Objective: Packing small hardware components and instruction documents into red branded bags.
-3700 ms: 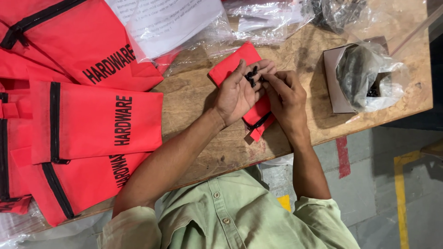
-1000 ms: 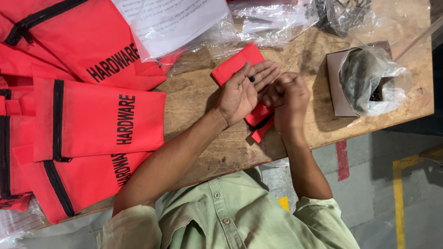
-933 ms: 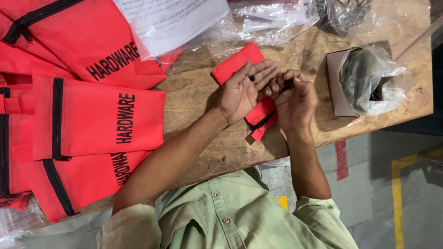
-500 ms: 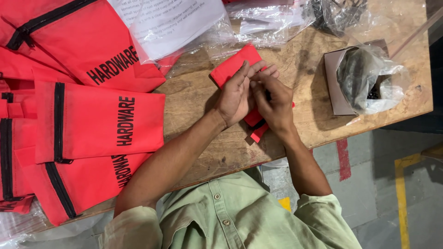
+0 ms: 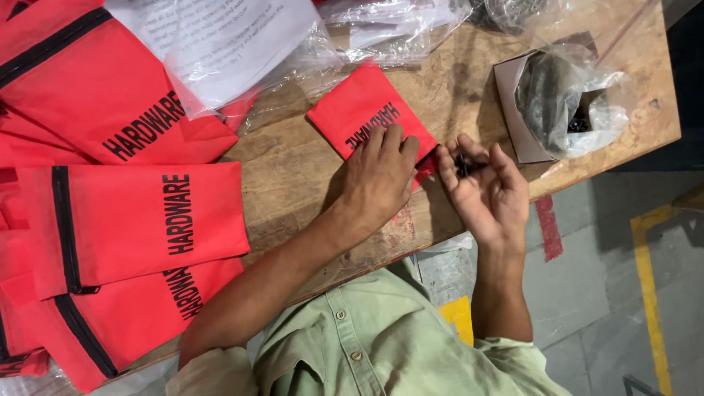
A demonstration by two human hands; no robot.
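A small red fabric pouch (image 5: 359, 114) with black lettering lies on the wooden workbench (image 5: 293, 183). My left hand (image 5: 381, 176) rests on the pouch's near end, fingers curled over its edge, holding it down. My right hand (image 5: 488, 194) is just to the right of the pouch, palm up, and pinches small black hardware pieces (image 5: 466, 165) between thumb and fingertips. The pouch's near end is hidden under my left hand.
Several larger red pouches with black zippers (image 5: 139, 220) are stacked on the left. A printed sheet in a clear sleeve (image 5: 220, 44) and plastic bags (image 5: 396, 26) lie at the back. A small cardboard box holding a bag of black parts (image 5: 561, 103) stands at the right. The bench edge (image 5: 587, 172) runs beside my right hand.
Both hands were together over the small pouch. Now my right hand has drawn away to the right with black pieces in its fingers, while my left hand stays on the pouch.
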